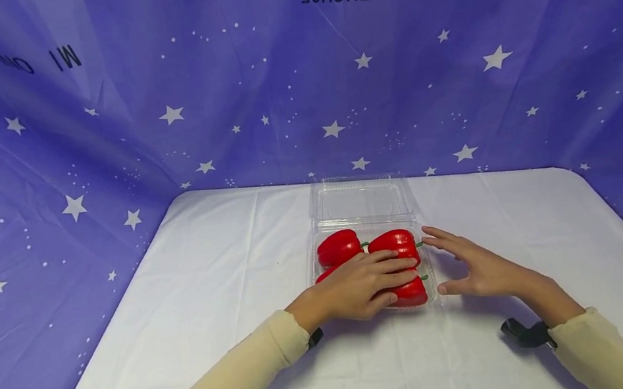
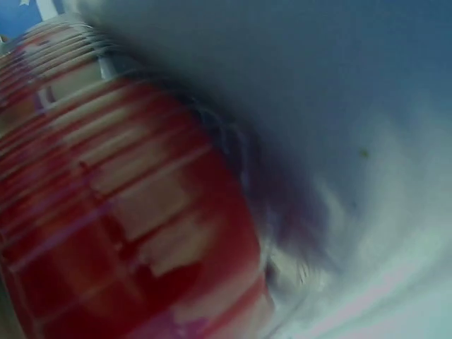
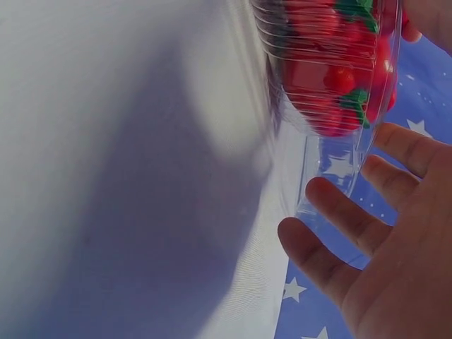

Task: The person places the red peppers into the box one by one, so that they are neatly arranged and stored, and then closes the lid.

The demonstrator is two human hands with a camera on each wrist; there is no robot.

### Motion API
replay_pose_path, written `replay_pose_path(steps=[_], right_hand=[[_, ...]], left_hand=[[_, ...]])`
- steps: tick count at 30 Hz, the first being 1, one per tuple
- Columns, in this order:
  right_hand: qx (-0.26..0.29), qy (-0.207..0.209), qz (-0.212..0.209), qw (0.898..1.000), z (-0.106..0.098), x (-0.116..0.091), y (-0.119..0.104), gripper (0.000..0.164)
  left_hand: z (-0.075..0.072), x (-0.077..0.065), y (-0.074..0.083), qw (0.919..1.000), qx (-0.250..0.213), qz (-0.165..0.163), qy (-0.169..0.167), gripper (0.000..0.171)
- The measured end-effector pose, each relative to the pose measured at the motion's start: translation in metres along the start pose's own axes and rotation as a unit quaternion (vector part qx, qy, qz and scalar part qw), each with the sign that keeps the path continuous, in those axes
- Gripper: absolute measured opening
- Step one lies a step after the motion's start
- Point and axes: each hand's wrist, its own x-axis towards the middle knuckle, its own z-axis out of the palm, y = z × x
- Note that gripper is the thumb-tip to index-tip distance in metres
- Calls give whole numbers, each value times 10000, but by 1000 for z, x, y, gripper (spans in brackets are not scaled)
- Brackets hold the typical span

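Several red bell peppers (image 1: 339, 248) with green stems lie in a clear plastic clamshell box (image 1: 430, 284). My left hand (image 1: 360, 284) rests across the front peppers, its fingers stretched to the right over them and partly hiding them. Beside the box's right edge is my right hand (image 1: 477, 267), fingers spread and nothing held. The right wrist view shows the fingertips of that hand (image 3: 395, 247) right at the ribbed box wall (image 3: 304, 106). In the left wrist view, peppers (image 2: 134, 233) show blurred through the ribbed side; the left hand itself is out of that view.
The box's transparent lid (image 1: 360, 199) lies folded back, away from me. A white cloth (image 1: 229, 286) covers the table. Behind and at both sides hangs a purple curtain (image 1: 273, 93) with white stars. A black wrist mount (image 1: 525, 332) sits under the right forearm.
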Motion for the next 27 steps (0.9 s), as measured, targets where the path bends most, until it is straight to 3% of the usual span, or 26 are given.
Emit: replay_pose_path(steps=[6, 13, 21, 27], right_hand=[[-76, -14, -11, 10000, 0, 0, -2, 86], [-75, -19, 28, 10000, -2, 1, -4, 84], [-150, -9, 28, 9999, -1, 0, -3, 85], [-226, 2, 52, 9997, -2, 1, -4, 85]], left_hand=[[-4, -3, 7, 9998, 9, -204, -75, 52], [-8, -6, 7, 9995, -22, -303, 82, 54], [-22, -23, -14, 9938, -559, -760, 583, 47], [-33, -37, -31, 9895, -598, -1068, 768, 43]])
